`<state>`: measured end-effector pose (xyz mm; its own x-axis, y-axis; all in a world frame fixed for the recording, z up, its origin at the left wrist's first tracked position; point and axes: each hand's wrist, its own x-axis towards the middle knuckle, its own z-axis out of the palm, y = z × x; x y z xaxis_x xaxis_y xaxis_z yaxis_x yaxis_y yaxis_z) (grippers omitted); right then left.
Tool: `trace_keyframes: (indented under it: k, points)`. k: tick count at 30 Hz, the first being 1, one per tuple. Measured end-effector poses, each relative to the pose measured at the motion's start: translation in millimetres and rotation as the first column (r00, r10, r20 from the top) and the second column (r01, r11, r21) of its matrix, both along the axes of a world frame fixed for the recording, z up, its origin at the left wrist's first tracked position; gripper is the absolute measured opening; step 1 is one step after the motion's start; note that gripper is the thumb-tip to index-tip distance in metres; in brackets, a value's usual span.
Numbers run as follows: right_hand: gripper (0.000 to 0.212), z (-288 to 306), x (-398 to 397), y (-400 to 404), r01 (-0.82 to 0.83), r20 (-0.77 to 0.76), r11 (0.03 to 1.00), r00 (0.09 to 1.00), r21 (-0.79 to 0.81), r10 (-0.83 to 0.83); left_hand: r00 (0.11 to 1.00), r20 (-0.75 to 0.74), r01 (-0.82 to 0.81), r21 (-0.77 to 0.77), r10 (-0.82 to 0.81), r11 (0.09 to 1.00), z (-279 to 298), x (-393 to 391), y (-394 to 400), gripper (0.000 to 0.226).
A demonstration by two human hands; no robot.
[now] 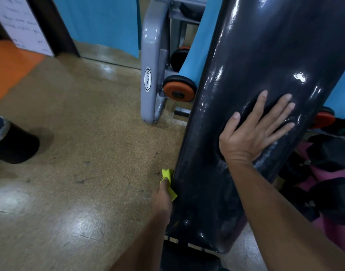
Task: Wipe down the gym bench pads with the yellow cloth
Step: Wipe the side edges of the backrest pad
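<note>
A long black glossy bench pad slants from the lower centre up to the top right. My right hand lies flat on its top surface with fingers spread and straight, denting the padding. My left hand is at the pad's left side edge, low down, and holds the yellow cloth against that edge. Most of the left hand's fingers are hidden behind the cloth and the pad's edge.
A grey machine frame stands behind the pad, with orange-and-black dumbbell ends beside it. A black bin sits on the speckled tan floor at left. Dark bags and pink mats lie right of the bench.
</note>
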<state>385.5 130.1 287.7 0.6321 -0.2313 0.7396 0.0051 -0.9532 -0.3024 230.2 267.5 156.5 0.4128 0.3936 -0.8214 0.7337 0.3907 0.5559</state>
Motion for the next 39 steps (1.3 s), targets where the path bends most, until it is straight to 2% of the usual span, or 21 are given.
trace_keyframes:
  k: [5,8,11,14,17,19,21,22,24,26,28,31,33,34,36,38,39]
  points:
    - [0.062,-0.5,0.8,-0.2,0.001,-0.018,1.0,1.0,0.003,-0.001,0.998,0.045,0.042,0.073,-0.045,0.996,15.5,9.1,1.1,0.057]
    - [0.062,0.2,0.1,0.0,-0.006,-0.035,1.0,0.999,0.006,0.006,0.986,0.014,0.159,0.177,-0.164,0.971,23.1,14.0,7.0,0.048]
    - [0.062,6.1,-2.4,1.3,-0.014,-0.058,1.0,0.998,0.014,0.015,0.97,-0.024,0.242,0.192,-0.242,0.951,35.0,19.7,13.4,0.046]
    - [0.059,28.1,-0.7,-7.4,-0.047,-0.055,0.998,0.997,0.033,0.049,0.98,0.011,0.194,0.141,-0.198,0.971,48.3,24.7,13.3,0.046]
    - [0.057,75.8,27.3,-17.0,-0.148,-0.053,0.988,0.988,-0.052,0.146,0.98,0.149,0.127,0.059,-0.135,0.99,70.9,37.0,9.9,0.04]
    - [0.059,110.5,56.9,-15.9,-0.208,-0.067,0.974,0.977,-0.089,0.203,0.979,0.199,0.043,0.0,-0.043,0.999,76.0,47.7,7.3,0.067]
    - [0.06,130.1,76.8,-10.4,-0.201,-0.067,0.972,0.979,-0.125,0.194,0.978,0.208,-0.009,-0.083,0.026,0.997,69.2,56.3,6.1,0.081]
    - [0.061,131.5,81.3,-7.9,-0.173,-0.061,0.973,0.984,-0.151,0.166,0.977,0.215,0.011,-0.11,0.013,0.994,79.6,56.9,6.5,0.081]
    - [0.061,127.5,84.0,-4.5,-0.121,-0.059,0.973,0.992,-0.194,0.112,0.974,0.216,0.078,-0.053,-0.065,0.996,102.4,53.4,7.7,0.067]
    - [0.061,123.8,85.1,-2.8,-0.1,-0.067,0.976,0.994,-0.195,0.088,0.989,0.116,0.093,-0.037,-0.088,0.995,103.0,47.4,8.4,0.06]
    - [0.061,122.5,86.9,-3.0,-0.09,-0.056,0.977,0.995,-0.195,0.081,0.991,0.106,0.087,-0.083,-0.078,0.993,98.2,46.4,5.8,0.064]
    - [0.061,120.1,88.6,-3.8,-0.092,-0.05,0.975,0.995,-0.201,0.084,0.982,0.188,0.026,-0.123,-0.002,0.992,78.0,60.2,1.9,0.071]
    - [0.061,118.2,88.9,-4.8,-0.102,-0.053,0.973,0.994,-0.206,0.093,0.969,0.241,-0.023,-0.152,0.059,0.988,100.3,73.4,-0.3,0.064]
    - [0.062,118.4,89.4,-5.2,-0.107,-0.054,0.973,0.994,-0.203,0.098,0.958,0.28,-0.028,-0.148,0.069,0.989,123.3,80.3,-1.0,0.053]
    - [0.062,118.1,90.8,-6.6,-0.118,-0.055,0.973,0.992,-0.196,0.11,0.931,0.363,0.001,-0.125,0.045,0.992,149.2,96.7,-1.3,0.024]
    - [0.062,116.6,91.2,-7.2,-0.12,-0.051,0.973,0.992,-0.196,0.112,0.908,0.418,0.038,-0.094,0.005,0.995,162.0,110.9,-0.5,0.011]
    - [0.062,115.8,91.1,-7.5,-0.116,-0.049,0.973,0.993,-0.198,0.109,0.904,0.426,0.06,-0.058,-0.029,0.997,161.0,115.5,0.1,0.013]
